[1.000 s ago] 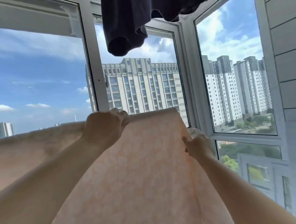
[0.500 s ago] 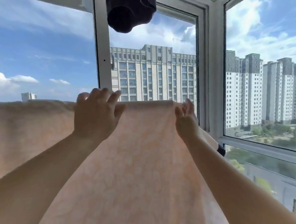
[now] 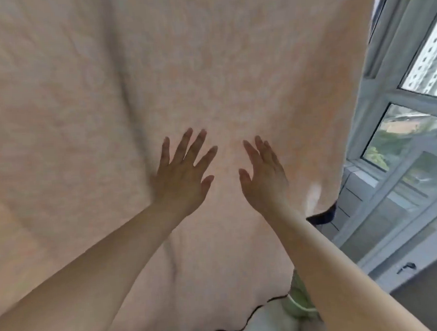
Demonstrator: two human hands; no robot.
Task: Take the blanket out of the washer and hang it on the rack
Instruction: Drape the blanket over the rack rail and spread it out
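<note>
While the blanket (image 3: 157, 80) hangs wide, left hand (image 3: 181, 178) and right hand (image 3: 265, 178) spread flat against it, dark hem (image 3: 258, 312) low, window (image 3: 413, 129) right.

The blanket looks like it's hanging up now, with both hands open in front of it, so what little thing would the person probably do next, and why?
Probably sweep both palms outward across the blanket to flatten it. The left hand and right hand are spread open against the cloth with no grip on it, and creases run down the fabric around and below the left hand. The rack itself is out of view.
</note>
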